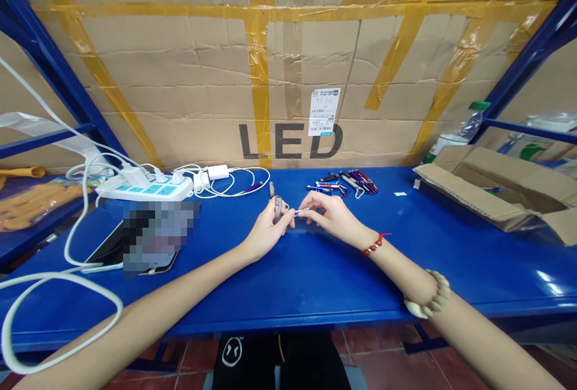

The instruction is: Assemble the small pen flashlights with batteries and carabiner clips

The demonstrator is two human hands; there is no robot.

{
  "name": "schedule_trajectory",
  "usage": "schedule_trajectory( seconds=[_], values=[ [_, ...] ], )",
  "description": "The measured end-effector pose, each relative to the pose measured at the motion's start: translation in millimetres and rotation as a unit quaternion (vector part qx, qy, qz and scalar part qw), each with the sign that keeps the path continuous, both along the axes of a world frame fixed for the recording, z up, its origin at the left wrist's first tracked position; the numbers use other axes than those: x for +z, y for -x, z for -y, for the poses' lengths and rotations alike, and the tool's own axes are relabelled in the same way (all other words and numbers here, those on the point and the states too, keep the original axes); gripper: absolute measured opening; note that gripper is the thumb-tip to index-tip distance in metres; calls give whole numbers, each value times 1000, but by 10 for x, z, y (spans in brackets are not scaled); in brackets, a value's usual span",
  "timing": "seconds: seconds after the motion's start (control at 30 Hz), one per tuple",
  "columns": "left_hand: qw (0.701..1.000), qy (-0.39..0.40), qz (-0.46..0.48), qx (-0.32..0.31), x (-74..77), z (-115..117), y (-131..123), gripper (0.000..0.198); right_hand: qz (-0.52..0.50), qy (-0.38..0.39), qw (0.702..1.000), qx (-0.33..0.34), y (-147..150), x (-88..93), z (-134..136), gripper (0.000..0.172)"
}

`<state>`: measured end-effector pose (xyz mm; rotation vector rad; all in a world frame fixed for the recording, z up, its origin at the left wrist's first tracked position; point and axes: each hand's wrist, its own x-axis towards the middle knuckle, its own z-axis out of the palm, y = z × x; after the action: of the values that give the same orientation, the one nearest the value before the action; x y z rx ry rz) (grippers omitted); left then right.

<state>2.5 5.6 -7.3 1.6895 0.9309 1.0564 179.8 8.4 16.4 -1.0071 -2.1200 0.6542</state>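
Near the middle of the blue table, my left hand is closed around a small silver-grey keychain penlight, held upright. My right hand, a little to the right, pinches a thin metal clip between thumb and fingertips. The clip reaches across to the left fingers; whether it is joined to the penlight is hard to make out. Another slim grey metal piece shows just behind the left hand. Beyond the right hand lies a pile of similar penlights in blue, red, purple, silver and black, some with carabiner clips.
A white power strip with chargers and looping white cables spreads over the left side. A dark tablet-like device, partly blurred out, lies nearby. An open cardboard box and a plastic bottle stand right. Taped cardboard forms the back.
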Motion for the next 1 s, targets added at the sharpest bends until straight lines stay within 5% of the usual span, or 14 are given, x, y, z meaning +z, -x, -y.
schedule_trajectory(
  seconds=[0.3,0.47,0.67,1.0],
  values=[
    [999,31,27,16,23,-16,-9,16,81,-83,993,-6,-4,-1,20,9],
    [999,-30,0,22,-52,-49,16,17,84,-92,992,-5,13,-12,20,28],
    [1000,-17,13,18,-62,-58,2,18,105,-172,980,6,-13,-16,-11,26],
    [999,2,2,39,-10,-19,-5,26,36,-86,995,-31,60,-23,11,23]
  ],
)
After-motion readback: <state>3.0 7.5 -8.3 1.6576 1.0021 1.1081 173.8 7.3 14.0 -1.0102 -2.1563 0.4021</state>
